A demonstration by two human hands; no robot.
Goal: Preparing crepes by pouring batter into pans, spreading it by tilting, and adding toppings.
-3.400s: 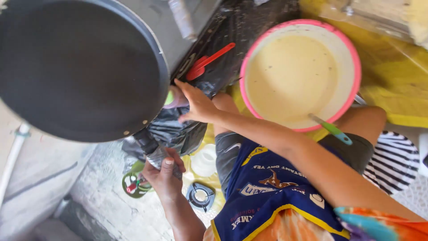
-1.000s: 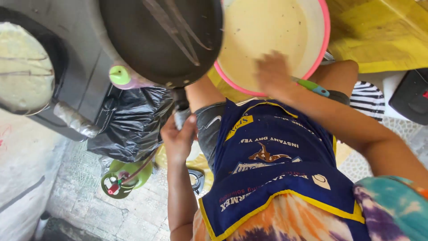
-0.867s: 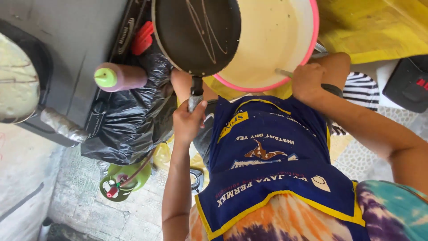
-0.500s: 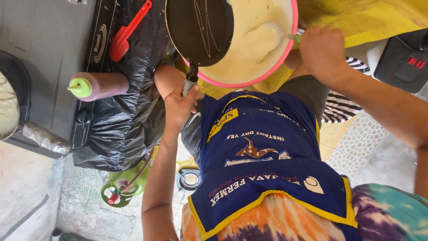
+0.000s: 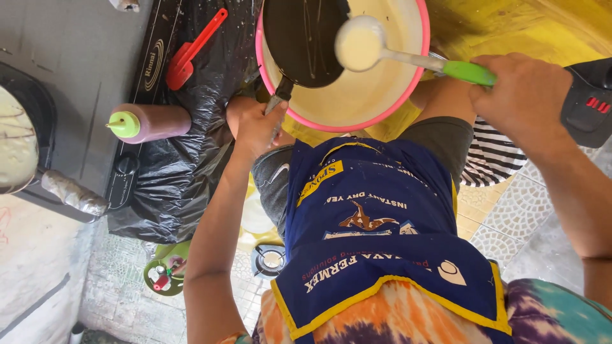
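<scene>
Holding a small black pan [image 5: 305, 39] by its handle in the left hand [image 5: 255, 124], fingers wrapped tight, right over the pink bowl of batter [image 5: 376, 95]. The right hand [image 5: 526, 95] is gripping a full ladle [image 5: 358, 46] by its green handle. Ladle's lying left-right, cup pointing at the pan. Risk I'm seeing: the ladle's brimming, so any wobble could be sending batter past the pan's rim onto the apron [image 5: 382, 242].
</scene>
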